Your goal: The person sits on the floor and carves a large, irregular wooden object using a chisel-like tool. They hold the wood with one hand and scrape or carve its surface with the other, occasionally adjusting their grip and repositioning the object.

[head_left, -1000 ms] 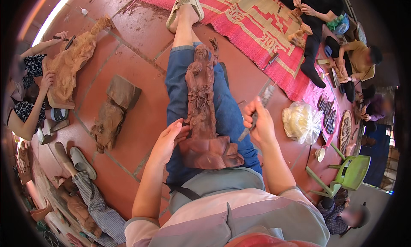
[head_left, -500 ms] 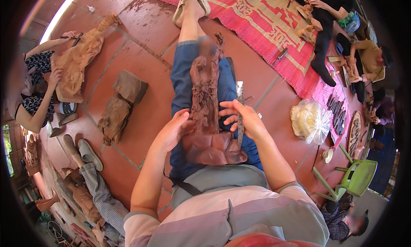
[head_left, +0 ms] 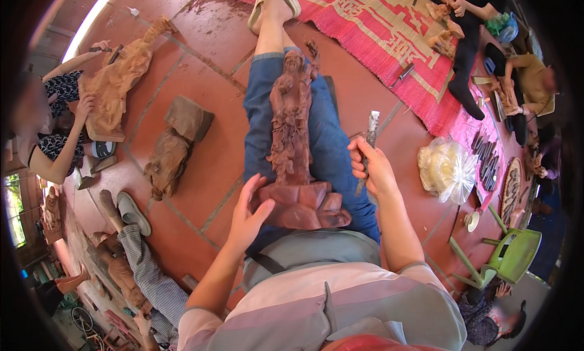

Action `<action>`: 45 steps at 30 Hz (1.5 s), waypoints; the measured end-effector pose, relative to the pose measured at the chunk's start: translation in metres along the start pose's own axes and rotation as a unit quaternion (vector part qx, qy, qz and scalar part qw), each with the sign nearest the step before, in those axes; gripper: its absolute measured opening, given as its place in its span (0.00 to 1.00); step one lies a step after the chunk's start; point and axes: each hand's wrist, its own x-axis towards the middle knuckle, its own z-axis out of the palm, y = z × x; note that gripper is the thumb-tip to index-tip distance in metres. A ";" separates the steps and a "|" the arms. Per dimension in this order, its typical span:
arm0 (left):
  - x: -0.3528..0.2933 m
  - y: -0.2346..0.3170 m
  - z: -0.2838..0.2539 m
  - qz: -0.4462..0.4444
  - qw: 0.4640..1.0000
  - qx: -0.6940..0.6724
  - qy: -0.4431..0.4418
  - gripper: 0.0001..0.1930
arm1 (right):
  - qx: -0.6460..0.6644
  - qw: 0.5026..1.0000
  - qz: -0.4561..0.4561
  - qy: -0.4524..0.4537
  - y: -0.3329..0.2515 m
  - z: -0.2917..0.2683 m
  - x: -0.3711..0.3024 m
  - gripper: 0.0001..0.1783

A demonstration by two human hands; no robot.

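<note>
We are holding our left hand (head_left: 248,214), fingers spread, beside the base (head_left: 301,206) of a reddish-brown carved figure (head_left: 292,123) lying along our blue jeans (head_left: 328,138). With our right hand (head_left: 378,170), fingers curled, we are gripping a slim, pale-tipped tool (head_left: 371,129). Farther off, a patterned rug (head_left: 380,53) is covering tiles (head_left: 222,129).

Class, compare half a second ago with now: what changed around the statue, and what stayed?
The right hand moved rightward, away from the carved statue, closing around the slim tool it already held. The left hand drew back beside the statue's base. The statue stays on the legs.
</note>
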 end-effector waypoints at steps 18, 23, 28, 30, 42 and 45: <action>-0.032 -0.004 0.022 -0.212 0.972 -0.098 -0.001 0.40 | -0.364 0.923 -0.077 -0.093 0.041 0.024 -0.026 0.19; -0.042 -0.008 0.033 -0.147 0.949 -0.260 0.098 0.34 | -0.346 0.930 -0.084 -0.089 0.040 0.035 -0.038 0.20; -0.045 0.018 0.039 -0.064 0.956 -0.270 0.095 0.29 | -0.276 0.950 -0.118 -0.082 0.059 0.048 -0.038 0.20; -0.044 0.013 0.037 -0.047 0.959 -0.249 0.124 0.29 | -0.252 0.956 -0.123 -0.083 0.065 0.056 -0.039 0.19; -0.017 0.042 -0.027 -0.027 0.957 -0.240 0.161 0.27 | 0.005 0.988 0.004 -0.155 0.074 0.100 -0.077 0.22; -0.008 0.053 -0.035 -0.008 0.972 -0.132 0.193 0.28 | 0.022 0.980 0.014 -0.197 0.087 0.098 -0.078 0.23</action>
